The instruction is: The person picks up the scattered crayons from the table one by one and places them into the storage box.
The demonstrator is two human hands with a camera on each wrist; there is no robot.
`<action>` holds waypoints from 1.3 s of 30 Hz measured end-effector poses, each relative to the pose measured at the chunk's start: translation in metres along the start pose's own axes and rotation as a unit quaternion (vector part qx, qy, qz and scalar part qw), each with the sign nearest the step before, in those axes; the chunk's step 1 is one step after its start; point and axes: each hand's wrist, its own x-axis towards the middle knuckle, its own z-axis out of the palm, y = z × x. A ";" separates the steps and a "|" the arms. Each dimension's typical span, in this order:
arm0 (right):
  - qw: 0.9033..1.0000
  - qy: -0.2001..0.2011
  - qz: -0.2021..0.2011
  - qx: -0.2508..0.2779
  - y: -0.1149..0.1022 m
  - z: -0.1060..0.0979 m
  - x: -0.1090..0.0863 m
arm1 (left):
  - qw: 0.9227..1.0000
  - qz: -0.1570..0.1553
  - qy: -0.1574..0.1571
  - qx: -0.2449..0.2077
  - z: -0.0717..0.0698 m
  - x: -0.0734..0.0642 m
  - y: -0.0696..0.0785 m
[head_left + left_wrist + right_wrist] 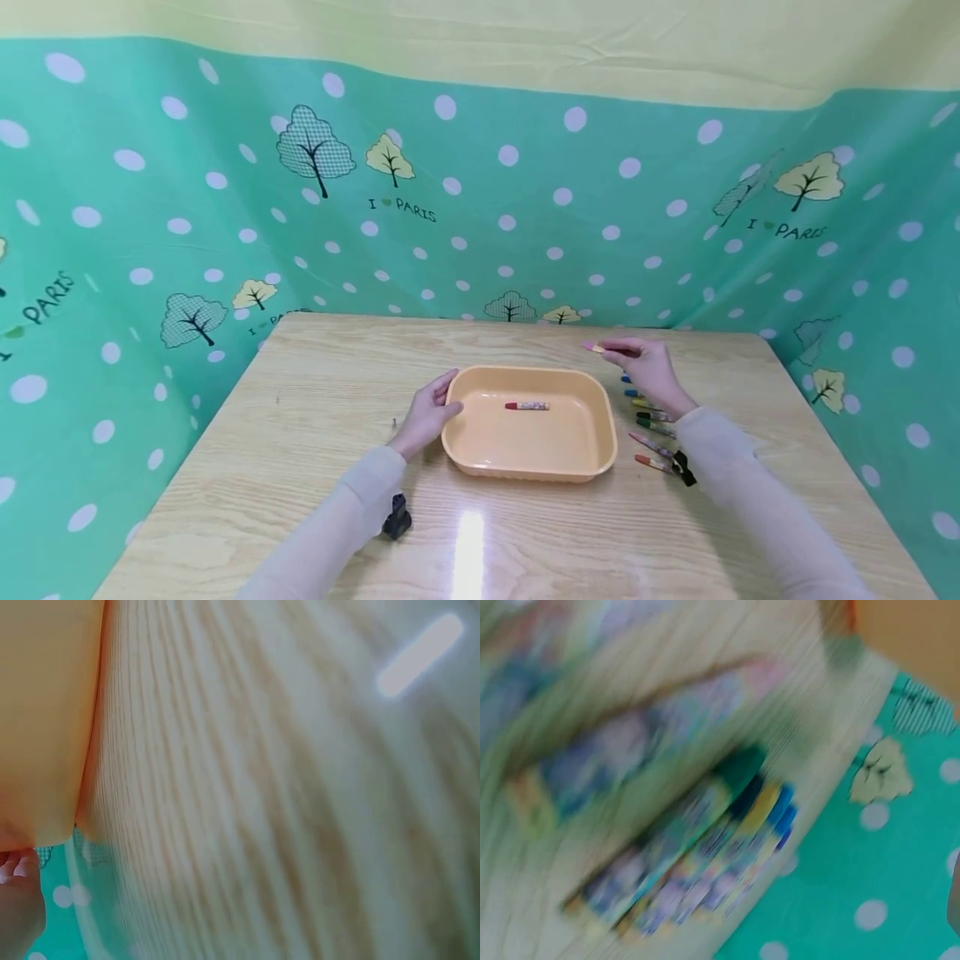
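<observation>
A peach-coloured plastic basin [534, 467] sits on the wooden table. My left hand [429, 412] holds its left rim, thumb over the edge and fingers along the outside; in the left wrist view only part of that hand [19, 907] shows below the basin's wall [45, 712]. Inside the basin lies one red crayon [527, 406] in a printed wrapper. Beyond the basin's right back corner, my right hand [643, 363] pinches a pink crayon [595, 347] above the table. Beneath the right forearm, several crayons lie in a column, among them a dark green one [682, 840] and an orange one [652, 462].
A pink-tipped crayon [645, 742] lies beside the green one, blurred. Black wrist gear shows at the left sleeve [360, 487] and the right sleeve [720, 450]. A green dotted curtain [465, 183] hangs behind and along both sides of the table [300, 400].
</observation>
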 end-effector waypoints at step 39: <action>0.986 -0.144 0.083 -0.019 -0.022 0.113 -0.025 | 0.999 -0.010 -0.012 -0.036 -0.002 -0.001 0.004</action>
